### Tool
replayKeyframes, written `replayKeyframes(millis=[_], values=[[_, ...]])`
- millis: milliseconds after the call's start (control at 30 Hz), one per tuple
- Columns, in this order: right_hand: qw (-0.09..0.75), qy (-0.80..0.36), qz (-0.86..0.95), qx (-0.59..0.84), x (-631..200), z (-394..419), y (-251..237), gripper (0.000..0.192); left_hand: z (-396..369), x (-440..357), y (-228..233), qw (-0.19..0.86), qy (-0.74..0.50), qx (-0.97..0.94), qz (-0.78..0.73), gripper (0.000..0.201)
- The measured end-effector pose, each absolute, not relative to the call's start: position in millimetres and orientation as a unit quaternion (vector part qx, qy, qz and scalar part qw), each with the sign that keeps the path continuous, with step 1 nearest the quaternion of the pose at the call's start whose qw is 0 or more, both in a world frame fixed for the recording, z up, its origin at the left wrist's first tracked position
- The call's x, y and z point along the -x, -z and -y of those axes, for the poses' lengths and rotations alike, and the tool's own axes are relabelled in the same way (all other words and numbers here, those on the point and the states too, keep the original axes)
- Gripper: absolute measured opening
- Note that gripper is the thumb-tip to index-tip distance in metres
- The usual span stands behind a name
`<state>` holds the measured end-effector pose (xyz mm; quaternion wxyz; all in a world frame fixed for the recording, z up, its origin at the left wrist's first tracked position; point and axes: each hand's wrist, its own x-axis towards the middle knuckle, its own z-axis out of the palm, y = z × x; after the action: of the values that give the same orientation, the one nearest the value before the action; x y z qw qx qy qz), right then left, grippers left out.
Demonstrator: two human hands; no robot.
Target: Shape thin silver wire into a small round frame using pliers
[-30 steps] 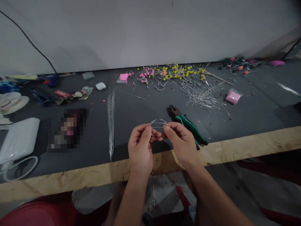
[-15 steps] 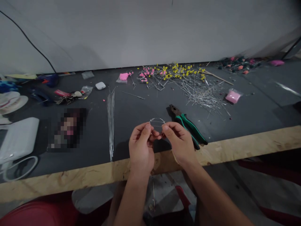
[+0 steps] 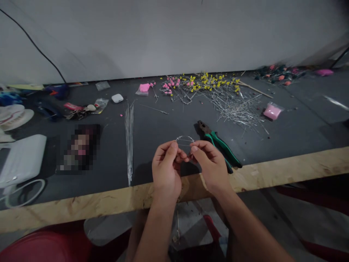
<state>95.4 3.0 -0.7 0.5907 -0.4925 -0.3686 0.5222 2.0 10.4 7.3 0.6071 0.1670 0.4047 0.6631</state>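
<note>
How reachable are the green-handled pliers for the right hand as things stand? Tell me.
Probably yes: the green-handled pliers lie close beside the right hand, with nothing seen lying on them. That hand pinches the wire loop, though, so it would likely have to let go first.

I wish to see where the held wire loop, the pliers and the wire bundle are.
Wire loop [image 3: 185,137], head view: top arc.
Pliers [image 3: 221,143], head view: a green handle.
Wire bundle [image 3: 129,142], head view: its middle.

Dim light; plain grey wall [image 3: 174,36] behind a dark-topped table [image 3: 163,127] with bare wooden front edge [image 3: 81,210], red plastic chair [image 3: 49,243] and grey concrete floor [image 3: 260,218] below
</note>
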Motion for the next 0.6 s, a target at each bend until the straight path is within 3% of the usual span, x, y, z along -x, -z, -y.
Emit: replayKeyframes(millis=[600], values=[[0.58, -0.538, 0.369, 0.488, -94.1, -2.4, 3.8, 0.006, -10.7, -1.3, -8.5, 0.603, -0.667, -0.183, -0.399, 0.009]])
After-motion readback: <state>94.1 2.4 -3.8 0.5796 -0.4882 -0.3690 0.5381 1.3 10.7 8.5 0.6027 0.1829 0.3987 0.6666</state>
